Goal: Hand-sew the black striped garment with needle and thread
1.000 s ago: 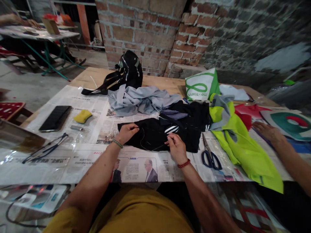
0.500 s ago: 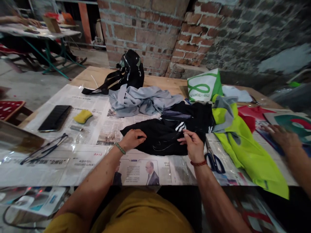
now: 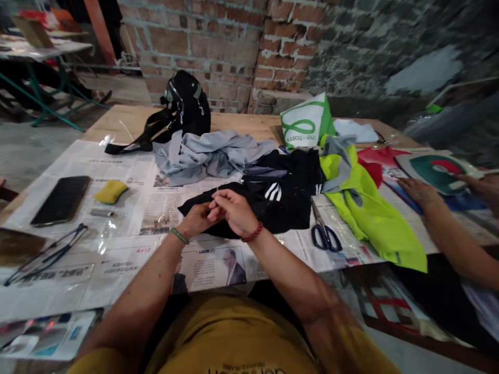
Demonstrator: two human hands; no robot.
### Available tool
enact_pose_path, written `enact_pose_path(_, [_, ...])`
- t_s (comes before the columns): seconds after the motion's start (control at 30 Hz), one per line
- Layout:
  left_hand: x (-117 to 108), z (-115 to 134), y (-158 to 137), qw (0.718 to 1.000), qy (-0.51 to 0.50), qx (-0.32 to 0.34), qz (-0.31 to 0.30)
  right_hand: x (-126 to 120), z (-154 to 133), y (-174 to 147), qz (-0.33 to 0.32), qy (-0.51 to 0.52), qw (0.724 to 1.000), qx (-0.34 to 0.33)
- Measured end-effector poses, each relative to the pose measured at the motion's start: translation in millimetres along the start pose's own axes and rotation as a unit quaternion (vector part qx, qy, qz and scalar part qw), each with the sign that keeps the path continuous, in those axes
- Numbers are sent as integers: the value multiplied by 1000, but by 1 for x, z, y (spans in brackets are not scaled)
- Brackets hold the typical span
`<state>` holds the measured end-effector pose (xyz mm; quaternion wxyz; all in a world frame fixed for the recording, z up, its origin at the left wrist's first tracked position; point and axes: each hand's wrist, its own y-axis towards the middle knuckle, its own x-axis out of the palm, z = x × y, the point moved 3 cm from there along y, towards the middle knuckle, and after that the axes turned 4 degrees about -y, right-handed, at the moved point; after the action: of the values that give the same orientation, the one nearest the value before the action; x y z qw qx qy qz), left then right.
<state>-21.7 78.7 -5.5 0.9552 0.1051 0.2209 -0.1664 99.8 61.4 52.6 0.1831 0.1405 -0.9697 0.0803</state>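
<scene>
White-green bag: apparently "me-Tom". Newspaper headlines, yellow shirt lettering: too blurred to read.

Left hand partly hidden by right hand; anything pinched there too small to tell. Black garment partly covered. Brownish object cut off, left edge.
</scene>
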Motion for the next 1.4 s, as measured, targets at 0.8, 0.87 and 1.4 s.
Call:
enact_pose_path(0.8, [6, 7, 1, 999, 38, -3, -34, -106, -10, -56, 195, 43, 980, -8])
enact_pose_path(0.87, [4, 6, 0, 999, 28, -4, -41, -54, 13, -53, 69, 19, 995, 70])
enact_pose_path(1.4, [1, -6, 2, 999, 2, 22, -27, -71, 47, -65, 157, -137, 978, -8])
